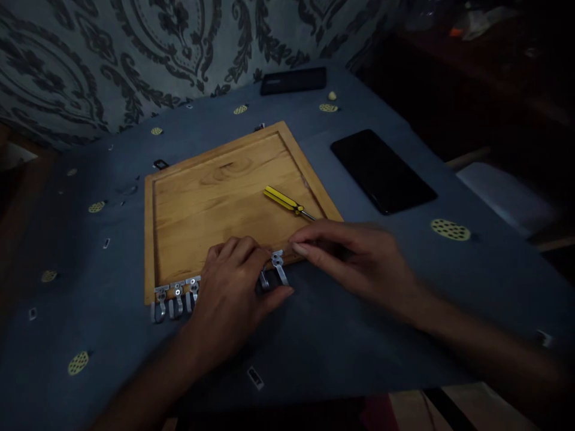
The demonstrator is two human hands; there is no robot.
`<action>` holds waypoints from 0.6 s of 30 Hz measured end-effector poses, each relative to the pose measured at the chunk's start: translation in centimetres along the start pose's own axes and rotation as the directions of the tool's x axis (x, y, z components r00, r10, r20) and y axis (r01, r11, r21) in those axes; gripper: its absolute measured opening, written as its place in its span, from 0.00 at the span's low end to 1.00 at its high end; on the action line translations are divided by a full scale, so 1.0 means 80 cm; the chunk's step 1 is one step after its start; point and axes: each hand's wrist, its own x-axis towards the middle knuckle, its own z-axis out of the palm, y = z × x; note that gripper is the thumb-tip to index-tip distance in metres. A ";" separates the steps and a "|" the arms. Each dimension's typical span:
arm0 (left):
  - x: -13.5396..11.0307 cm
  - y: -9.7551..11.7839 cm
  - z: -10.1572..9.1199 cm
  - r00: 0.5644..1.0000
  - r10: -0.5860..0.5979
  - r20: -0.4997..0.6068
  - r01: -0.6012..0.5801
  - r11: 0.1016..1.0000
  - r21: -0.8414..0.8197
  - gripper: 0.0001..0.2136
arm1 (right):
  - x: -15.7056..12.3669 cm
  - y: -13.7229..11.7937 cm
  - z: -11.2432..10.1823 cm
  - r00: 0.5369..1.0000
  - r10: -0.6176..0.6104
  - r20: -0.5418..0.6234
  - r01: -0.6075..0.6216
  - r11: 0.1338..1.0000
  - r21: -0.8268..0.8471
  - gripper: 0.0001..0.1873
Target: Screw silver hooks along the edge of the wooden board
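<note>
A shallow wooden board with a raised frame [215,197] lies on the table. Along its near edge runs a row of silver metal hooks [178,293], with screw heads visible on several of them. My left hand [236,284] bends over that edge, fingers on the wood and thumb below, closed around the metal hook [278,263] near the right end; it hides the middle of the row. Just right of this hook, my right hand [359,251] pinches thumb and forefinger together above the rim; whatever they hold is too small to make out. A yellow-handled screwdriver [283,199] rests on the board, its tip behind my right hand.
Right of the board lies a black phone [381,170], and a dark phone case [293,81] sits at the back by the patterned wall. A small pale piece [332,96] is near the case. A blue patterned cloth [112,347] covers the table, whose right edge [489,221] drops into shadow.
</note>
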 end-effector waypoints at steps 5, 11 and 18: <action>0.000 -0.001 -0.002 1.000 -0.003 0.003 0.003 1.000 -0.021 0.16 | 0.001 0.000 -0.004 0.999 0.004 -0.043 -0.007 0.998 -0.068 0.06; 0.000 0.000 0.000 1.000 -0.006 0.018 0.007 1.000 -0.022 0.16 | -0.001 0.001 -0.002 0.999 0.030 -0.041 -0.035 0.993 -0.114 0.07; 0.001 0.001 0.000 1.000 -0.006 0.007 0.007 1.000 -0.007 0.16 | -0.001 0.003 0.003 0.998 0.055 -0.041 -0.057 0.998 -0.036 0.06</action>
